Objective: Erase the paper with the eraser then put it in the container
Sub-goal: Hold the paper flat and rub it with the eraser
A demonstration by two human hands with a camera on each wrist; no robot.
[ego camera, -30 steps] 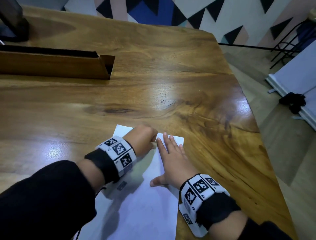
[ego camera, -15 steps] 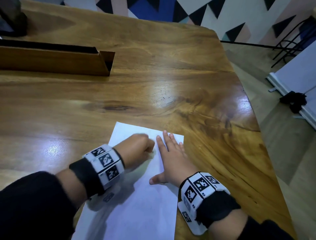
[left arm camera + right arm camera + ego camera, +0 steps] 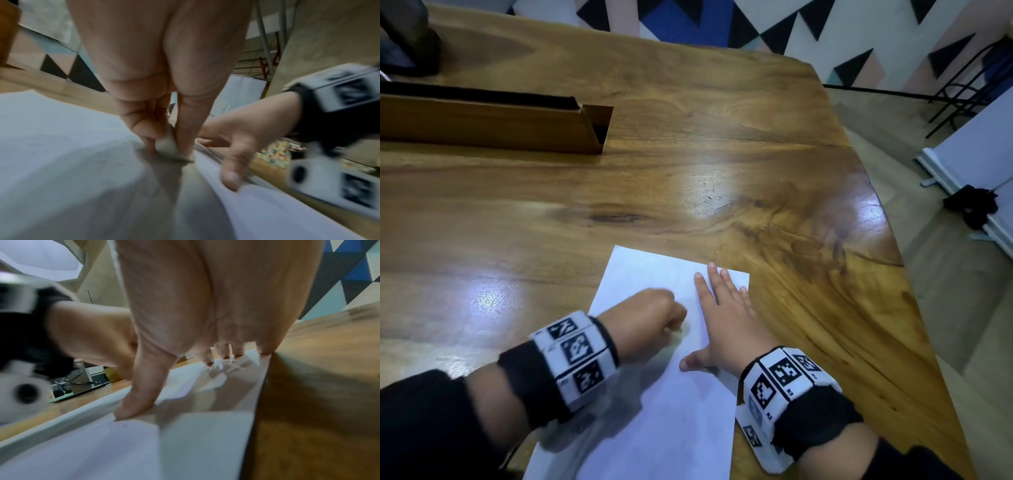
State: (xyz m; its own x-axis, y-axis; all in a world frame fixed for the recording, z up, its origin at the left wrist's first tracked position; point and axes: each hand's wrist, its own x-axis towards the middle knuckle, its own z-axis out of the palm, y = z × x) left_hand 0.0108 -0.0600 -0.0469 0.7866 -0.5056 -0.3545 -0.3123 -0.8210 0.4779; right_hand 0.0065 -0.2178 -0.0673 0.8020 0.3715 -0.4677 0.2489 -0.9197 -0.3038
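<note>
A white sheet of paper (image 3: 654,404) lies on the wooden table (image 3: 722,178) near its front edge. My left hand (image 3: 650,318) is curled over the sheet and pinches a small white eraser (image 3: 167,145) between thumb and fingers, its lower edge pressed to the paper (image 3: 61,154). In the head view the eraser is hidden under that fist. My right hand (image 3: 726,315) lies flat on the sheet's right side, fingers straight and thumb spread, pressing the paper (image 3: 185,443) down. A long wooden container (image 3: 493,123) stands at the far left of the table.
A dark object (image 3: 407,37) sits at the table's far left corner behind the container. The table's right edge curves away close to the paper, with floor, a black bundle (image 3: 972,205) and a white board beyond it.
My left hand with the eraser has slid back toward me and to the left across the paper. The right hand has stayed flat in the same place.
</note>
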